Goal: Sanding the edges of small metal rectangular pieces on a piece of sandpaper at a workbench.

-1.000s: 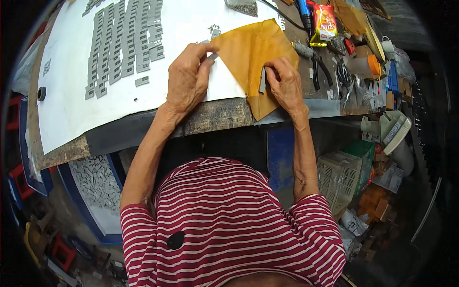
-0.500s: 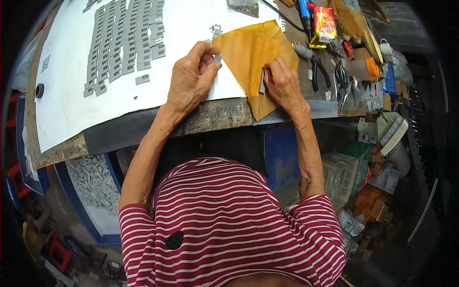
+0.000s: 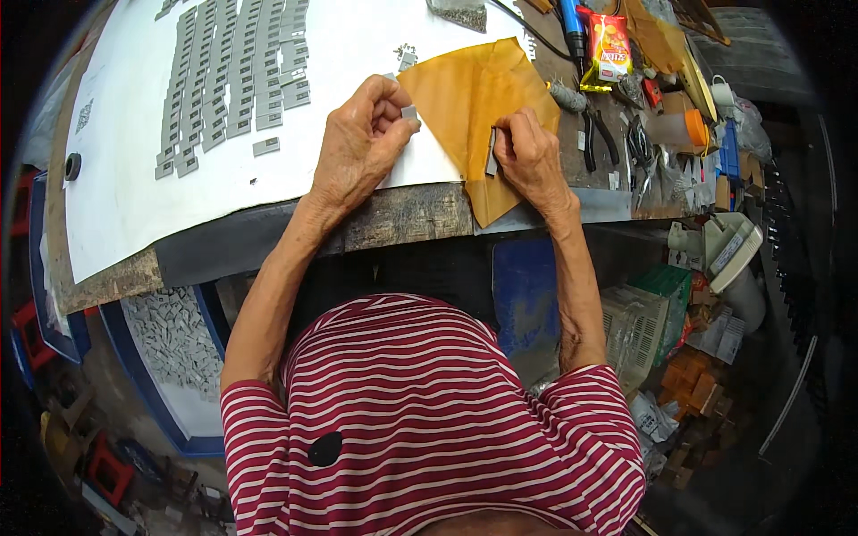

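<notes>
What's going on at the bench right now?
A person in a striped shirt works at a bench. The left hand pinches a small grey piece at the edge of a yellow-brown sheet. The right hand holds a thin grey strip upright on that sheet. Rows of grey pieces lie on the white board.

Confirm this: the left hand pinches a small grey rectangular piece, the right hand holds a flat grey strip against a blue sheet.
Not quite. The head view shows the sheet under the right hand is a mustard-yellow sheet, not blue. The rest stands: the left hand pinches a small grey rectangular piece, the right holds a flat grey strip.
</notes>
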Demonstrator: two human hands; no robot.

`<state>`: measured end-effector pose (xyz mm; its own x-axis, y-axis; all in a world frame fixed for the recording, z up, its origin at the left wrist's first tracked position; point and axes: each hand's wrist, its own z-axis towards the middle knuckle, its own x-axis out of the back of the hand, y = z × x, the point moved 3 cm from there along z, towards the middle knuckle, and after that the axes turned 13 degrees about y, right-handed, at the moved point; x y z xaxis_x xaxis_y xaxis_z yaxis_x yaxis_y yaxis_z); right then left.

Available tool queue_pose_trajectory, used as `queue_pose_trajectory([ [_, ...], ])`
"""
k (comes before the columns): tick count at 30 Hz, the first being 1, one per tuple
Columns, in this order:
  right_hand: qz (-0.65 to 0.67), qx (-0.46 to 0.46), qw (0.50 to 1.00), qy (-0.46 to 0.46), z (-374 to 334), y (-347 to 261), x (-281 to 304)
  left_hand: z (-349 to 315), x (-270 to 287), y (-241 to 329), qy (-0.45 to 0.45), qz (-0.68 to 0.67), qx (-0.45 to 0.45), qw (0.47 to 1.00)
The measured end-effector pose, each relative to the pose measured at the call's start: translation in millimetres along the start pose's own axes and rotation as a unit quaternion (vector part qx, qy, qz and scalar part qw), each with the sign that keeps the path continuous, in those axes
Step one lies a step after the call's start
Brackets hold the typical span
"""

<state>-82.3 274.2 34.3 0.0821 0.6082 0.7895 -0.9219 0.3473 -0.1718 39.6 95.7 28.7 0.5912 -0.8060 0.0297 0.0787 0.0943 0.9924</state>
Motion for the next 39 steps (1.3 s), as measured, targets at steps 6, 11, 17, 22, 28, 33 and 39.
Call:
queue_pose_trajectory([
  [6,0.005,0.008,1.000,-0.017,1.4,0.6,0.7,0.1,0.0,-0.2,-0.007,0.024,-0.022,0.999],
  [11,0.006,0.012,1.000,-0.017,2.8,-0.1,1.1,0.1,0.4,-1.6,-0.010,0.024,-0.027,0.999],
  [17,-0.003,-0.002,1.000,-0.023,3.3,1.7,1.8,-0.2,0.8,-1.8,-0.011,0.028,-0.029,0.999],
  [22,0.041,-0.052,0.998,-0.019,4.9,3.1,5.7,0.8,0.2,-2.5,0.000,0.022,-0.046,0.999],
  [28,0.205,-0.330,0.921,-0.024,-2.7,19.0,5.0,0.4,0.5,-2.1,0.000,0.012,-0.026,1.000],
  [33,0.469,-0.527,0.708,-0.038,2.6,14.9,5.0,1.3,-0.6,-2.3,-0.043,-0.085,0.082,0.992],
  [39,0.605,-0.562,0.561,-0.050,10.4,3.1,2.1,2.6,1.8,-4.6,-0.086,-0.123,0.121,0.981],
])
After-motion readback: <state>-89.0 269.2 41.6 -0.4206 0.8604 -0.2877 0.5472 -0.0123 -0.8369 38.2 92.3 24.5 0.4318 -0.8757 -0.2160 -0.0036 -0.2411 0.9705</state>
